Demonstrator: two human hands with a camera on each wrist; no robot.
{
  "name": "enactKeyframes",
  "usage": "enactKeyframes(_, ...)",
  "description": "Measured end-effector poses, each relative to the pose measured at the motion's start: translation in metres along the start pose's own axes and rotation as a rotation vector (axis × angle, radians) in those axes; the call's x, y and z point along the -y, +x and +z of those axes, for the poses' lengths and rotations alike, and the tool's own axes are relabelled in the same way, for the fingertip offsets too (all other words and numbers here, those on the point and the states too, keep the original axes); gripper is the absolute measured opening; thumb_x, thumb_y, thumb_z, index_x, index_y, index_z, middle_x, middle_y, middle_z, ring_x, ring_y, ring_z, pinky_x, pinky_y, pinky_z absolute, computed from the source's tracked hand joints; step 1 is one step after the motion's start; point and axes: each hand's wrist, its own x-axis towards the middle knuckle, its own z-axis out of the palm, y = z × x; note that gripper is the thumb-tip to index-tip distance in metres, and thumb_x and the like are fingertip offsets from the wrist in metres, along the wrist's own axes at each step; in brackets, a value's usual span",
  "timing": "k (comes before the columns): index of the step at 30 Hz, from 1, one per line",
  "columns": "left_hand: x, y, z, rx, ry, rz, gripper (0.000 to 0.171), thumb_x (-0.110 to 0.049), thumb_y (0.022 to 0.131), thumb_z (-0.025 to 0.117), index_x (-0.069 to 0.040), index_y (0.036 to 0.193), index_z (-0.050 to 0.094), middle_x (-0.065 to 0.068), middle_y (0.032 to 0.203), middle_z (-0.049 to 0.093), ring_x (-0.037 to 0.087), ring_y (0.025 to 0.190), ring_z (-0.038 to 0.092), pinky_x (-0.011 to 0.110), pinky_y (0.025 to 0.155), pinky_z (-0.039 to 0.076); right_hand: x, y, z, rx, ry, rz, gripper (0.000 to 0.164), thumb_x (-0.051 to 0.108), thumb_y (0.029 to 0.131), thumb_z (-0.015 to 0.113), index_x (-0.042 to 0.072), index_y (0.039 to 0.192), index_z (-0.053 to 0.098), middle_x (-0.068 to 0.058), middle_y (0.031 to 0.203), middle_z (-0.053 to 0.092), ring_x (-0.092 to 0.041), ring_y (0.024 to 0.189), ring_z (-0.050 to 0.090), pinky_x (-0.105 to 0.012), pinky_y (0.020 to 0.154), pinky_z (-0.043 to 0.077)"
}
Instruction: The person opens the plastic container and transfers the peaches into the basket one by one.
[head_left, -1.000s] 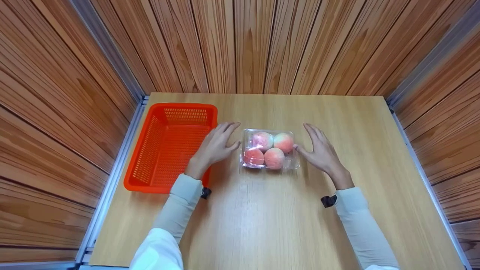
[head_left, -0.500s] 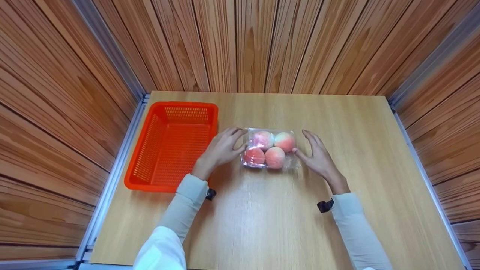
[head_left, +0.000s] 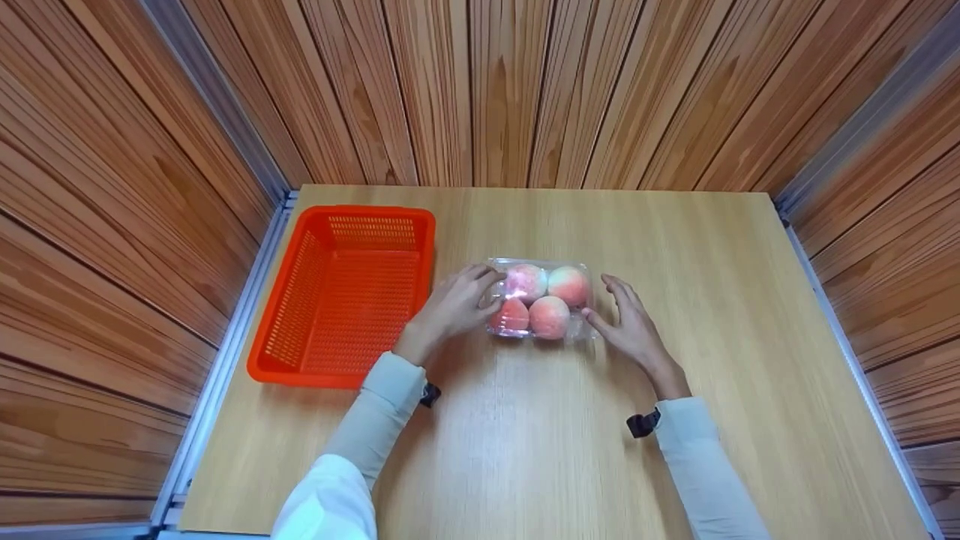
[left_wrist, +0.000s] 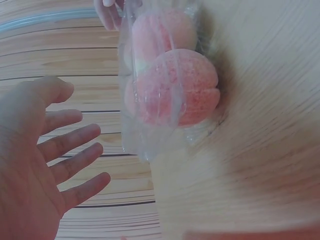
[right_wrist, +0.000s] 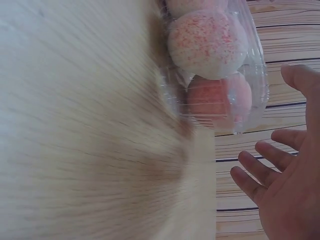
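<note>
Head view: facing counter (head_left: 540,450)
Clear box (head_left: 580,328): holding four peaches (head_left: 550,317)
Left hand (head_left: 454,301), right hand (head_left: 636,326): hovering with fingers apart at box ends, perhaps touching

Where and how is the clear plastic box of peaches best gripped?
Probably by opposite side walls of the clear plastic box, left hand from the left, right hand from the right. It lies flat on the table, those walls facing the hands; four peaches fill much of it, so pressing from above might bruise them.
</note>
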Motion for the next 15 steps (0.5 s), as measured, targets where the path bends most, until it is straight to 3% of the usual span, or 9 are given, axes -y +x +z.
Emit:
enactKeyframes(9,-0.002,0.000,0.011,0.020,-0.028,0.053,0.054,-0.030,0.103,0.069,-0.013,0.153,0.057,0.013,0.160,0.054,0.034,0.152,0.045,0.054,0.124,0.042,-0.006,-0.006,0.009,0.038,0.041,0.046,0.092,0.056,0.103,0.064,0.013,0.170,0.019,-0.021,0.172,0.027,-0.049,0.154,0.037,-0.067,0.122,0.037)
enactKeyframes(15,-0.007,0.001,0.016,0.023,-0.015,0.074,0.057,-0.030,0.102,0.071,-0.017,0.156,0.055,0.008,0.163,0.052,0.031,0.153,0.046,0.052,0.123,0.043,-0.008,-0.011,0.012,0.051,0.070,0.071,0.093,0.056,0.103,0.063,0.013,0.171,0.017,-0.021,0.172,0.026,-0.050,0.154,0.036,-0.068,0.123,0.034)
